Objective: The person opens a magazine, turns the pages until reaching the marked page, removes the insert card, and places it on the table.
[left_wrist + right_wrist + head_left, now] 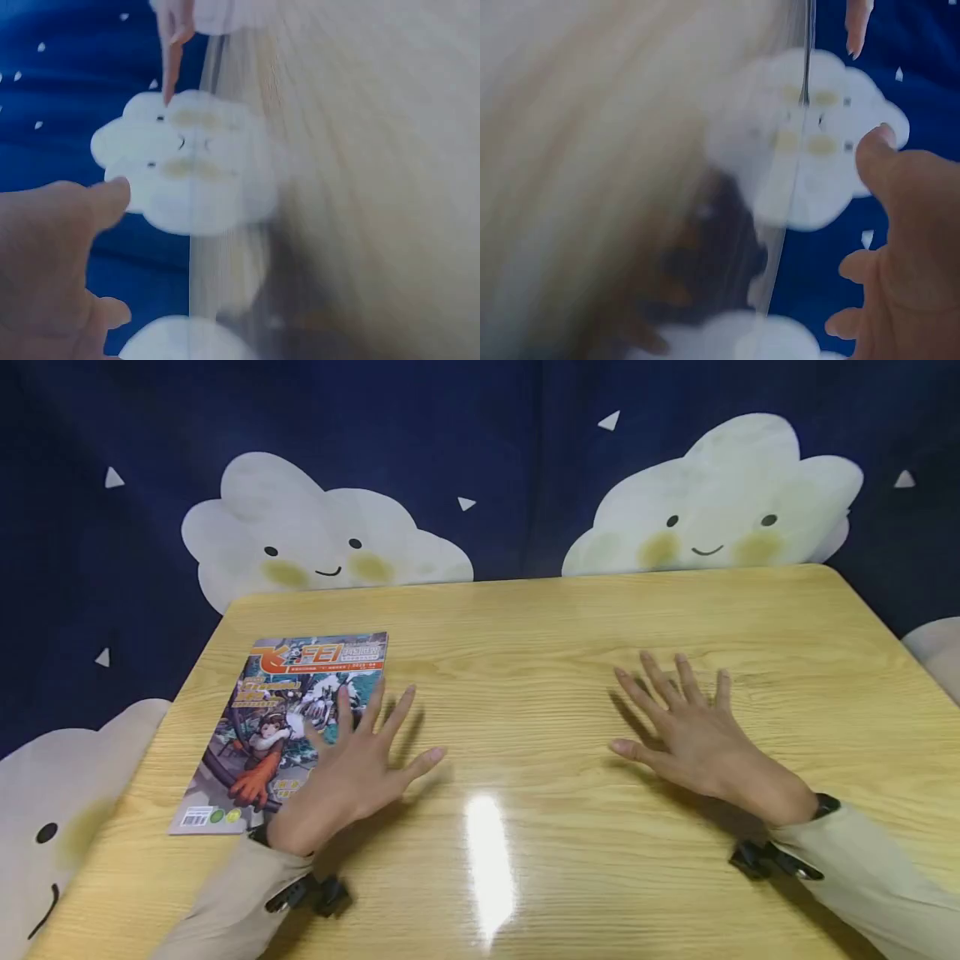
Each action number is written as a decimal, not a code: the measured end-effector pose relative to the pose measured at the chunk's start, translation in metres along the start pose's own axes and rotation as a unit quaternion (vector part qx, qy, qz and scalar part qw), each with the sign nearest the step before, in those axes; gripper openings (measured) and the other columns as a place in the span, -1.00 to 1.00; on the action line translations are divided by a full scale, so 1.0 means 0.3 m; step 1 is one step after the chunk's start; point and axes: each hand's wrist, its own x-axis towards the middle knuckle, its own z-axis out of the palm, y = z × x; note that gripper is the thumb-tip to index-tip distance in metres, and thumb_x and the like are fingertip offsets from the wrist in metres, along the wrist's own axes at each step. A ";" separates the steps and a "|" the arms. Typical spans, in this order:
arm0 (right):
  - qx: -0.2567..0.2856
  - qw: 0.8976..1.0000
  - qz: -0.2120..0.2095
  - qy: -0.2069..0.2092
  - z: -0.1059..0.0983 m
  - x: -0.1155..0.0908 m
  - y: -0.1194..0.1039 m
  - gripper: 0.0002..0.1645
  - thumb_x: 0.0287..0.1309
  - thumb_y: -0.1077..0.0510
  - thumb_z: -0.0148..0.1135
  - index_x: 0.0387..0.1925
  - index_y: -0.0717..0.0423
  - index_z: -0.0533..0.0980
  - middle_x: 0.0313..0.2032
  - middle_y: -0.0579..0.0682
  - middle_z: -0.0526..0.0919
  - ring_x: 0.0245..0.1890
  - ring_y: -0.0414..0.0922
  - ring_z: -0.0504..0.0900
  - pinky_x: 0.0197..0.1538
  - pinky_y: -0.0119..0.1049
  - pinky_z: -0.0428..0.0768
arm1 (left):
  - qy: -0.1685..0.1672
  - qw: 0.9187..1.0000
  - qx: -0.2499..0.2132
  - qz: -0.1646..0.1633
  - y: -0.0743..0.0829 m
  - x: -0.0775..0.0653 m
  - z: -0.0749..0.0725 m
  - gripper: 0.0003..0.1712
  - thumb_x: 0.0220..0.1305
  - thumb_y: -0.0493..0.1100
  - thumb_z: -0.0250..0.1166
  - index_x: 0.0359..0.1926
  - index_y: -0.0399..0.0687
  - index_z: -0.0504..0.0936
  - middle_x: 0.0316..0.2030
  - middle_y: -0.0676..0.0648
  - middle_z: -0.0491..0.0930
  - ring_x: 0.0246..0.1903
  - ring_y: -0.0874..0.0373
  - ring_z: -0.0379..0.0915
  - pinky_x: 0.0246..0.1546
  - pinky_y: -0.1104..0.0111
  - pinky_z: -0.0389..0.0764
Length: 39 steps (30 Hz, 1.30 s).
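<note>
Beige sleeves (232, 893); left hand (352, 770) above magazine (266, 718), right hand (697, 742) above table (525, 668).

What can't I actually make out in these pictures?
Head view: the lower-right part of the magazine cover, hidden by the left hand.
Head view: the cover's finest print, too small to read.
Head view: the near edge of the table, cut off by the bottom of the picture.
Right wrist view: part of the right hand, cut off by the right edge.

A closed magazine (270, 735) is lying face up on the table's (525, 693) left side, its illustrated cover showing an orange title, the left hand (352, 777) partly covering it.
</note>
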 end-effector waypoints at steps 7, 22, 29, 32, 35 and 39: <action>0.005 0.995 -0.103 -0.008 0.035 0.071 -0.188 -0.04 0.28 -0.45 -0.12 0.53 -0.13 -0.09 0.51 0.13 -0.19 0.45 0.31 -0.24 0.26 0.47 -0.33 | -0.018 0.999 -0.013 -0.046 -0.169 -0.152 -0.012 -0.04 0.34 0.46 -0.16 0.55 0.11 -0.21 0.49 -0.30 -0.36 0.34 -0.53 -0.64 -0.05 -0.60 -0.42; -0.032 0.961 -0.254 -0.108 0.100 0.174 -0.684 -0.03 0.24 -0.51 -0.26 0.53 -0.21 -0.16 0.53 -0.07 -0.24 0.49 0.12 -0.32 0.42 0.18 -0.26 | -0.032 0.989 -0.015 -0.143 -0.492 -0.410 0.082 -0.11 0.49 0.28 -0.25 0.50 -0.18 -0.36 0.38 -0.54 -0.47 0.22 -0.70 -0.69 -0.04 -0.57 -0.33; -0.055 0.951 -0.287 -0.105 0.122 0.181 -0.842 -0.03 0.23 -0.52 -0.29 0.53 -0.22 -0.15 0.53 -0.13 -0.21 0.50 0.04 -0.29 0.45 0.07 -0.14 | -0.028 0.989 -0.019 -0.146 -0.536 -0.413 0.077 -0.11 0.51 0.23 -0.28 0.47 -0.29 -0.39 0.33 -0.61 -0.52 0.21 -0.73 -0.63 -0.04 -0.55 -0.29; -0.068 0.949 -0.290 -0.107 0.126 0.189 -0.886 -0.03 0.23 -0.53 -0.32 0.53 -0.23 -0.17 0.53 -0.15 -0.22 0.50 0.02 -0.29 0.46 0.05 -0.13 | -0.036 0.988 -0.022 -0.145 -0.544 -0.406 0.079 -0.09 0.51 0.24 -0.29 0.46 -0.34 -0.40 0.33 -0.63 -0.52 0.22 -0.72 -0.58 -0.06 -0.53 -0.21; -0.075 0.948 -0.286 -0.115 0.131 0.194 -0.915 -0.02 0.21 -0.55 -0.34 0.53 -0.24 -0.18 0.52 -0.17 -0.23 0.50 0.00 -0.30 0.46 0.03 -0.12 | -0.037 0.989 -0.019 -0.142 -0.547 -0.397 0.083 -0.08 0.51 0.24 -0.28 0.44 -0.42 -0.36 0.32 -0.66 -0.47 0.24 -0.71 -0.50 -0.05 -0.51 -0.14; -0.085 0.950 -0.273 -0.123 0.141 0.196 -0.936 0.00 0.19 -0.57 -0.36 0.53 -0.25 -0.15 0.52 -0.20 -0.23 0.50 -0.04 -0.30 0.46 0.00 -0.10 | -0.013 0.993 -0.013 -0.115 -0.551 -0.388 0.094 -0.09 0.53 0.17 -0.22 0.41 -0.56 -0.27 0.34 -0.66 -0.35 0.24 -0.70 -0.40 -0.01 -0.48 -0.05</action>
